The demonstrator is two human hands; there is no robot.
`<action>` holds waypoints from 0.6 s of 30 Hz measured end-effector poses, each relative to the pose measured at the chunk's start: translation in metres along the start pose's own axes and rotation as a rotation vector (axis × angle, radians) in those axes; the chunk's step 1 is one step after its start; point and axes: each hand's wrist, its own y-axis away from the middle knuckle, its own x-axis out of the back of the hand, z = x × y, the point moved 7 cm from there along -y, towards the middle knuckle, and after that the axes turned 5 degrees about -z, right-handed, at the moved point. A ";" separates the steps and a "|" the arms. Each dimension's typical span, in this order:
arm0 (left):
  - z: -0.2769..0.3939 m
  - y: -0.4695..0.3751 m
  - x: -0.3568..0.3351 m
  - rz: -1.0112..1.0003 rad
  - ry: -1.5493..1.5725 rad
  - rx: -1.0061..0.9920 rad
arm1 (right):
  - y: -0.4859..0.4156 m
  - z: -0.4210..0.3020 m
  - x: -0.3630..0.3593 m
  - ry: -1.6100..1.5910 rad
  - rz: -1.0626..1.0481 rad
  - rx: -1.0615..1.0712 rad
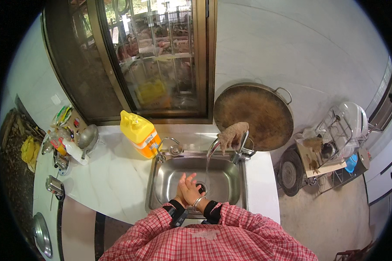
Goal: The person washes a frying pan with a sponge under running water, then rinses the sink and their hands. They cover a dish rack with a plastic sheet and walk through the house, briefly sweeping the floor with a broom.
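Observation:
Over a stainless steel sink basin point(227, 182), my right hand point(192, 194) lies against my left hand point(180, 193). The fingers are extended, and neither hand holds anything. My right hand partly covers the left, hiding much of its palm. Right of the hands, a thin stream of water point(207, 168) falls from the curved faucet point(213, 148). A brown textured cloth or glove point(233, 134) is draped over the faucet. Partly behind my right hand is the drain point(201, 188). A silver bangle point(197, 204) circles my right wrist, and dark bands wrap both wrists.
A yellow and orange jug point(140, 135) stands behind the sink's left corner. On the left counter point(114, 182) are a metal ladle or strainer point(89, 137) and a white bottle point(74, 151). A large round pan point(253, 115) leans on the wall. At right stands a dish rack point(334, 133).

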 end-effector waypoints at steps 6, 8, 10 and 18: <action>-0.004 0.014 -0.036 -0.372 0.024 0.079 | 0.007 0.037 0.057 -0.664 0.251 -0.219; 0.003 0.015 -0.041 -0.392 0.129 0.114 | 0.015 0.041 0.061 -1.071 0.387 -0.413; 0.022 0.014 -0.049 -0.464 0.253 0.079 | 0.015 0.014 0.065 -0.890 0.428 -0.368; 0.052 0.025 -0.053 -0.504 0.567 0.037 | 0.030 -0.072 0.060 -1.721 0.115 0.115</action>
